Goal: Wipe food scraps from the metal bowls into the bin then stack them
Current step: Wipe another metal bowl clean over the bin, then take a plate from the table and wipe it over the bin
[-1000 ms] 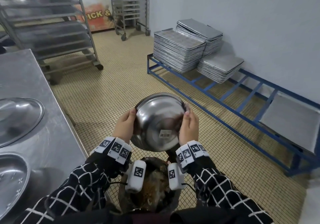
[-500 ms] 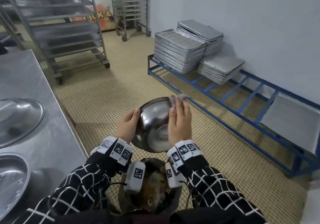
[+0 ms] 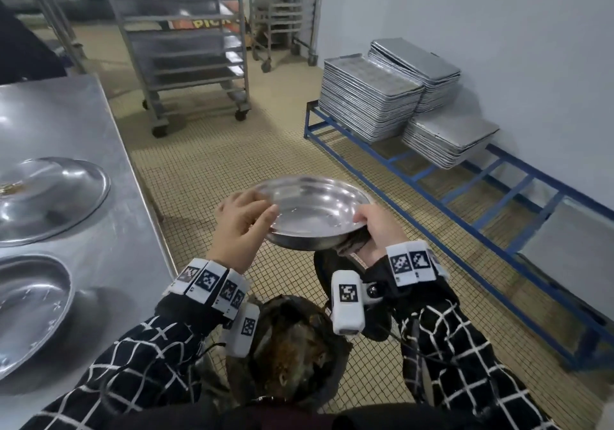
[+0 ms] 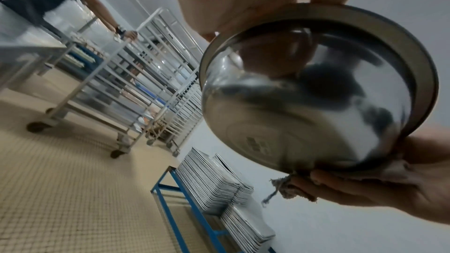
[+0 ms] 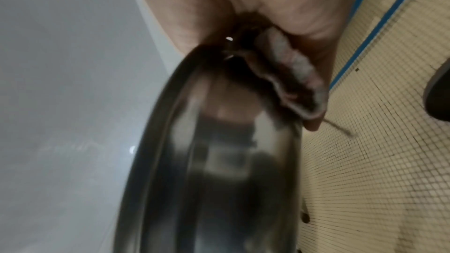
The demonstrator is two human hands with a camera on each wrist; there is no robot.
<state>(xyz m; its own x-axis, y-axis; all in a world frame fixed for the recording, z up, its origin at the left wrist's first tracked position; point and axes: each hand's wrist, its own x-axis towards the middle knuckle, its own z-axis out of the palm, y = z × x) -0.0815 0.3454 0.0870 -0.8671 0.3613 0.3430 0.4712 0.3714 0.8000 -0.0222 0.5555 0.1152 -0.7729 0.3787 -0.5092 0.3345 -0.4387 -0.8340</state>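
Round shiny metal bowl [image 3: 315, 212], a second ago tipped over dark scrap-filled bin [image 3: 292, 346], now upright above it, wiped. Left hand [image 3: 241, 227] fingers curled on rim; right hand [image 3: 377, 230] pinches rim plus grey rag [image 3: 354, 245]. Stacking next, likely.

Black sleeves [image 3: 133, 356] crossed by a thin white grid. White wristbands [image 3: 212, 281] printed with square black-and-white markers on both wrists. Below each, a white rounded camera pod [image 3: 347, 301] bearing one such marker, thin dark cables trailing behind.
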